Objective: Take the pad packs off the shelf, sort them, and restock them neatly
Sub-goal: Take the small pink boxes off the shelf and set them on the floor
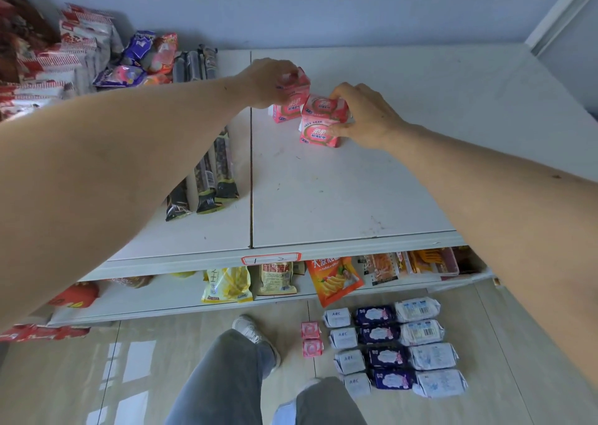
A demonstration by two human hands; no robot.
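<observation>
Pink pad boxes — two on the white shelf [323,198]: left hand [268,81] grips the rear box [293,101], right hand [362,113] grips the front box [320,123]. Fourteen packs lie on the floor [161,360].

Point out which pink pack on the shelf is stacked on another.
The pink pack under the right hand: it sits atop another pink one, while the left hand's pack stands on the shelf.

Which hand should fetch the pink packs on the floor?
Probably the right hand: the floor packs lie on its side. Both hands are busy; the left hand reaches farther back.
</observation>
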